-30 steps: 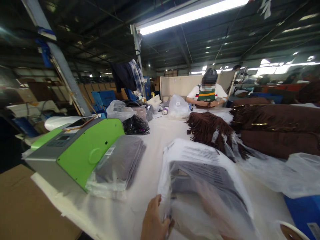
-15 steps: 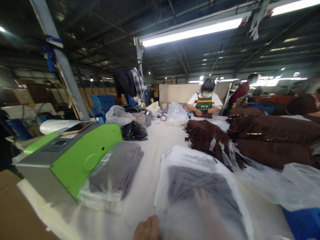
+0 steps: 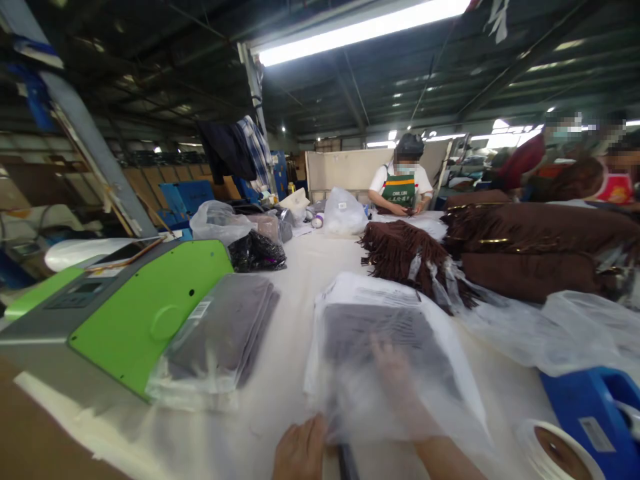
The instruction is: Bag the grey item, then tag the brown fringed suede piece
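Observation:
A clear plastic bag (image 3: 390,347) with printed text lies on the white table in front of me, with a dark folded garment (image 3: 380,337) inside it. My right hand (image 3: 400,387) is pushed inside the bag, fingers stretched flat over the garment and blurred behind the plastic. My left hand (image 3: 300,453) rests at the bag's near left edge by its opening, its fingers curled down onto the plastic.
A green and grey machine (image 3: 120,313) stands at the left with a bagged grey garment (image 3: 220,333) leaning on it. Brown fringed pieces (image 3: 500,253) pile at the right. A blue tape dispenser (image 3: 595,420) sits at lower right. A person (image 3: 400,187) works at the far end.
My right hand has slid deeper into the bag over the garment. My left hand stays at the bag's near edge. The view has shifted, bringing the tape dispenser into sight.

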A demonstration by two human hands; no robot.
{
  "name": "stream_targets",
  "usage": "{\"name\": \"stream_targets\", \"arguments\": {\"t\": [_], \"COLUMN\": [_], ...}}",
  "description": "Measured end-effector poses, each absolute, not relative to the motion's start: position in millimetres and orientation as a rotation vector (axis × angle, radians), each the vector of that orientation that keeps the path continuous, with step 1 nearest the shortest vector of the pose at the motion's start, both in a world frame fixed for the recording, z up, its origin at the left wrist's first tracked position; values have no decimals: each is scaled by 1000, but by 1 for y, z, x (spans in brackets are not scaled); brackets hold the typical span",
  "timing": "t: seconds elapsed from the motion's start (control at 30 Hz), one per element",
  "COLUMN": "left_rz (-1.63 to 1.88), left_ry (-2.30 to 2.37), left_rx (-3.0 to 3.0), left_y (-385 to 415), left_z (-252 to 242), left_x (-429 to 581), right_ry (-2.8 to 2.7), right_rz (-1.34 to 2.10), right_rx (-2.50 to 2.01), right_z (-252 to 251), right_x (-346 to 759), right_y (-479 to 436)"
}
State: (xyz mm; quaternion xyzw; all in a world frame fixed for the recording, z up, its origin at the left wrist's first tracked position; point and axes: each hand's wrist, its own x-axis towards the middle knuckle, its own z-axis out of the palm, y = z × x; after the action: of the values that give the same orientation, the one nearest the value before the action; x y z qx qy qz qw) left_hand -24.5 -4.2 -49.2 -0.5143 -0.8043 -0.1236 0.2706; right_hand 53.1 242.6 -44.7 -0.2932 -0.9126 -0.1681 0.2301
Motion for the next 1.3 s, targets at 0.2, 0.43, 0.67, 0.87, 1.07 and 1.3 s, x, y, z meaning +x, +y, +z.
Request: {"name": "stream_targets", "arguments": {"t": [0.2,0.43,0.67,0.87,1.07,1.3], "left_rz": [-926,-1598,-1602,-1710,-2100,-2534], "left_ry": [-2525,-2857,-2870,-2836,-3030,-3006], "left_rx": [-1317,-980,-997,-788,-371,-22], "left_y": [6,32,40,33,32,62], "left_z": [-13,26,30,30,4,-6], "left_x": [-45,-36,-47,-49,-8,28], "right_ry": [-2518,-2603,-2803,-2812,-2804,-2856], "right_rz": [-320,311,1151,1139,760,376], "right_rx": [-530,-678,-1042,-933,-955,-680], "right_z": [-46,-52,16,43,18,-1], "right_x": [94,107,82,88,87,93], "right_y": [209,102,118,174,195,200]}}
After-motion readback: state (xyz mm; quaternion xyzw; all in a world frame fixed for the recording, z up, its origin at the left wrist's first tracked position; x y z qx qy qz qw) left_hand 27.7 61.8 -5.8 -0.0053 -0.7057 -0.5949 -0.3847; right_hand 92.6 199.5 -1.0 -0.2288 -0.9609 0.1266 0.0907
